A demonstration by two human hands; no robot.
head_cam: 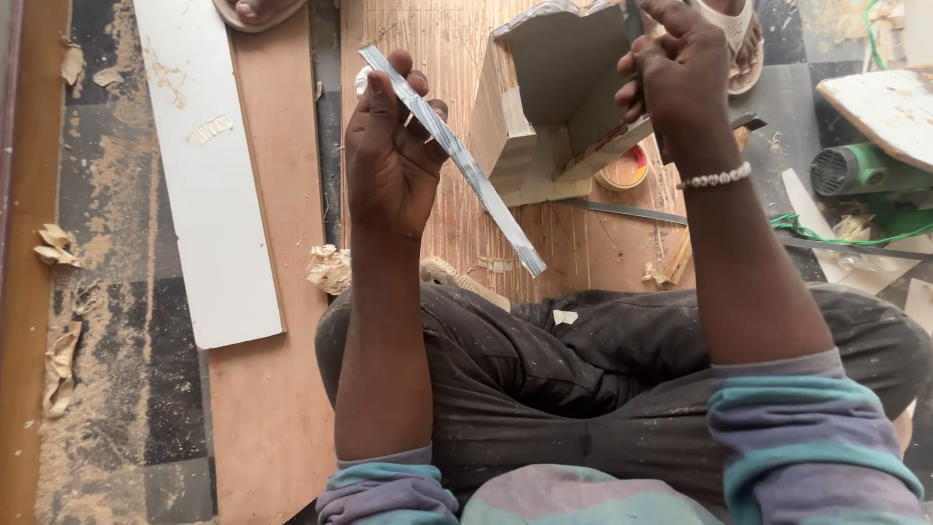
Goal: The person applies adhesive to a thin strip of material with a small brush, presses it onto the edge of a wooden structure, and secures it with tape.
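My left hand (389,146) grips a long thin grey strip (466,170), held slanting from upper left down to lower right, with small nails or pins between the fingers. My right hand (675,73), with a beaded bracelet at the wrist, is closed on a dark slim tool handle (634,17) at the top edge. Just beyond both hands stands a small boxy wooden piece with grey laminate faces (554,92), resting on a brown board (437,39). I sit with my legs in dark trousers below the hands.
A white laminate board (209,175) lies at left on a brown plank (272,389). A roll of tape (624,170) and a metal ruler (622,209) lie by the box. A green power tool (860,170) sits at right. Sawdust and shavings cover the tiled floor. Another person's sandalled feet show at the top.
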